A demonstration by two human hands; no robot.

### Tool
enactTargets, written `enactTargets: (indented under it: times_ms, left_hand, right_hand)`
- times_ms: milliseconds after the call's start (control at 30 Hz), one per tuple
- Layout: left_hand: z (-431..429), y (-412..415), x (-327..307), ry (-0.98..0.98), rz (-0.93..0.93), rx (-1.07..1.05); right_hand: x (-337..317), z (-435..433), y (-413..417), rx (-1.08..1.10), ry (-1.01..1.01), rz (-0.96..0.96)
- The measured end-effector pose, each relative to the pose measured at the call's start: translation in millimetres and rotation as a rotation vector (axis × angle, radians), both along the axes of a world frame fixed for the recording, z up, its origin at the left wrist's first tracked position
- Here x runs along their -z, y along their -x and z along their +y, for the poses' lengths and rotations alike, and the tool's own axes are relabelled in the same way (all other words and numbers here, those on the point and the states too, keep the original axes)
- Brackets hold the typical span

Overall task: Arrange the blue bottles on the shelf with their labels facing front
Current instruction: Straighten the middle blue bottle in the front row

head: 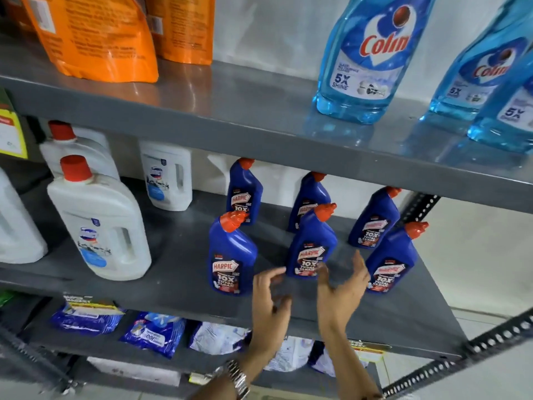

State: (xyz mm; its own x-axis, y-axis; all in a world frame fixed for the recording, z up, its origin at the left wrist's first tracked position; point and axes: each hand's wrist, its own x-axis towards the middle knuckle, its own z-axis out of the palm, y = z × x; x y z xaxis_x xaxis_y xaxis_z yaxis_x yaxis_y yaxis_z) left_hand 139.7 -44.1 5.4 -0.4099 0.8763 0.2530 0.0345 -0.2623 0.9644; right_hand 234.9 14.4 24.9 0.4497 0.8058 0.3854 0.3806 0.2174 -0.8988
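Observation:
Several dark blue bottles with orange caps stand upright on the grey middle shelf (184,287) in two rows, printed labels towards me. The front row has a left bottle (230,255), a middle bottle (313,243) and a right bottle (392,258). Behind them stand three more: (245,192), (310,194), (375,217). My left hand (271,304) and my right hand (340,295) hover open just in front of the middle front bottle, fingers spread, holding nothing. A fingertip of each hand is close to that bottle's base; I cannot tell if they touch.
White jugs with red caps (98,220) fill the left of the same shelf. The shelf above carries light blue glass-cleaner bottles (366,59) and orange pouches (95,36). Blue and white sachets (153,332) lie on the shelf below. A perforated steel post (476,347) runs at the right.

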Motion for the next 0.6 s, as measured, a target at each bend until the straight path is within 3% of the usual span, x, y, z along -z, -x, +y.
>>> enactTargets:
  times_ms: [67, 133, 267, 400, 600]
  left_hand:
    - [25, -16, -13, 0.03, -0.054, -0.041]
    - [51, -21, -22, 0.054, 0.024, -0.053]
    - [86, -12, -25, 0.147, 0.139, 0.112]
    - [97, 3, -19, 0.195, 0.056, 0.232]
    - [86, 6, -21, 0.174, -0.004, 0.24]
  right_hand:
    - [-7, 20, -22, -0.107, 0.077, 0.019]
    - [-12, 37, -36, -0.299, 0.148, 0.069]
    - [-10, 56, -50, -0.559, 0.295, 0.061]
    - [-13, 59, -50, -0.606, 0.301, 0.097]
    - [-16, 46, -56, -0.615, 0.292, 0.078]
